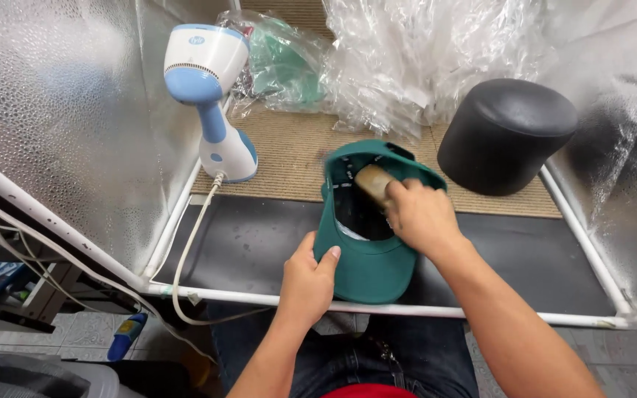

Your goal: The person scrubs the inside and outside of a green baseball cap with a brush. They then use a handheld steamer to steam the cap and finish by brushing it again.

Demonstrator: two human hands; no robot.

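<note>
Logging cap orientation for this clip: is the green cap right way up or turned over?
Turned over: the green cap shows its open inside and dark lining facing up, brim toward the person, with the right hand reaching into it.

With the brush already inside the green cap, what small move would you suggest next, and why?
Probably sweep the brush along the inner band: the right hand holds it inside the upturned green cap, while the left hand pinches the brim to steady it.

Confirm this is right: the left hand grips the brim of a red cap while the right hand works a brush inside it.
Not quite: the cap is dark green, not red, as the head view shows. The rest holds: the left hand grips its brim, and the right hand works a brush inside it.
</note>
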